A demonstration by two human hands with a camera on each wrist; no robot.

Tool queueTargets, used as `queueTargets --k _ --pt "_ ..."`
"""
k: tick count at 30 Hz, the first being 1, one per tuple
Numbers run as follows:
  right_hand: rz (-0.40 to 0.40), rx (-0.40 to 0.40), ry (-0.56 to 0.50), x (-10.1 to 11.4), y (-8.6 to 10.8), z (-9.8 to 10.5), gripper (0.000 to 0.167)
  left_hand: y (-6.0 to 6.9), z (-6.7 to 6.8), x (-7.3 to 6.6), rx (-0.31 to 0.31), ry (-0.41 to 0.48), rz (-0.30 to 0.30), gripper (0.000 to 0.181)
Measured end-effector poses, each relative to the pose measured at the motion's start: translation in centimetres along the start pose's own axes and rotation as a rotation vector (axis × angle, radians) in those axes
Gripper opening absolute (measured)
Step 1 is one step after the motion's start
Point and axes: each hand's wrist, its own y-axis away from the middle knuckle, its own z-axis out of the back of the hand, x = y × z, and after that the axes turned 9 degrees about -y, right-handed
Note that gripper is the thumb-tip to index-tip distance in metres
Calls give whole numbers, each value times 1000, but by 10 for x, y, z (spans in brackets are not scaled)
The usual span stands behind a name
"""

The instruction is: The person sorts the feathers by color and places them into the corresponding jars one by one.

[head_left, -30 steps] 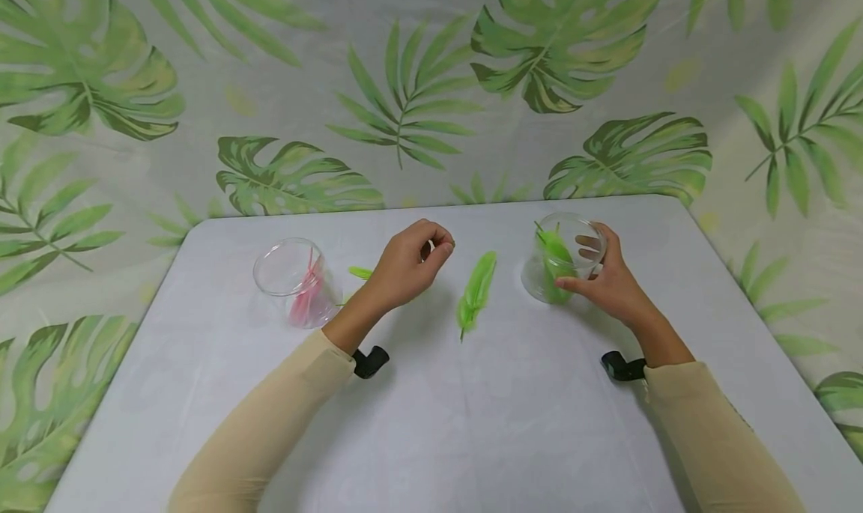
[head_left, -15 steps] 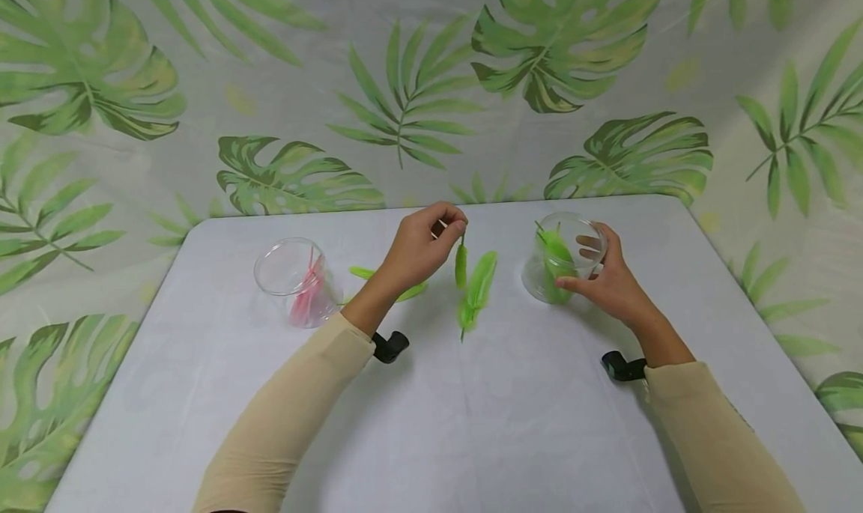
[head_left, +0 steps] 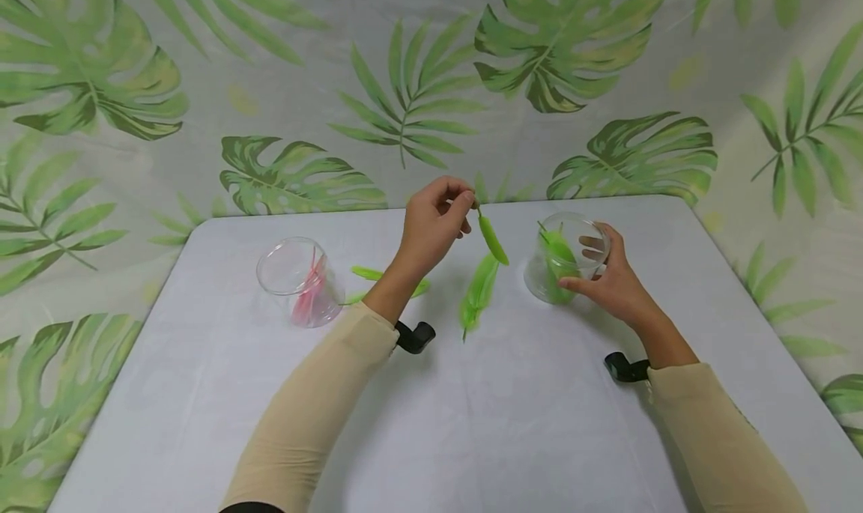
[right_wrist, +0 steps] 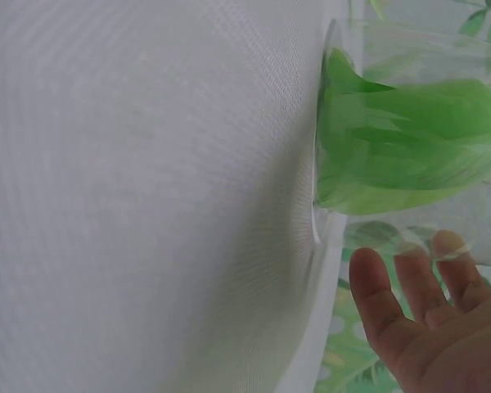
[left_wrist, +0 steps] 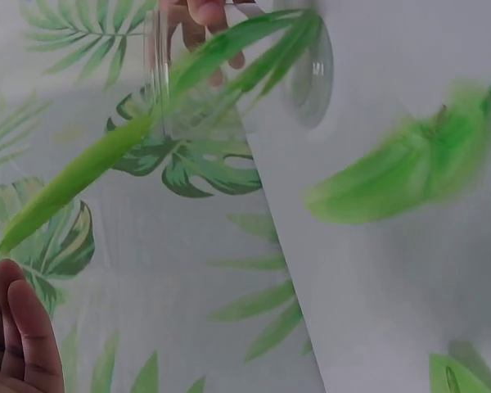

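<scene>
My left hand (head_left: 434, 221) pinches a green feather (head_left: 493, 240) by its quill, its vane slanting down to the right above the table. In the left wrist view that feather (left_wrist: 74, 184) points towards the clear cup. My right hand (head_left: 616, 288) holds the clear cup (head_left: 535, 281) at its right side, thumb in front and fingers behind. Several green feathers (head_left: 558, 262) stand inside, their quills near the rim. The right wrist view shows fingertips (right_wrist: 372, 278) against the cup's wall and the green feathers (right_wrist: 409, 139) within.
Loose green feathers (head_left: 479, 292) lie mid-table between the hands. Further green feathers (head_left: 367, 273) lie partly behind my left forearm. At the left a second clear cup (head_left: 268, 279) holds pink feathers (head_left: 310, 296). A leaf-patterned cloth (head_left: 418, 183) hangs behind the white table (head_left: 512, 423).
My left hand has risen and moved right, lifting the green feather, which swings from hanging straight down to slanting towards the cup. My right hand and the cup stay in place.
</scene>
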Motion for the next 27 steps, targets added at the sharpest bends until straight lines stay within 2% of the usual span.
queueTargets --k 4,9,16,20,27 --pt "0 2 -4 0 0 -1 118 -4 -11 -4 -46 48 31 14" --pt "4 1 -5 0 0 -1 118 -9 -30 -6 -77 157 79 16" --pt "9 -2 -7 2 1 -2 117 -8 -57 -1 -59 233 144 20" --pt "10 1 -7 3 0 -2 117 -8 -61 -4 -66 278 168 19" --pt "7 -4 2 1 0 -1 117 -18 -64 -12 -85 272 124 20"
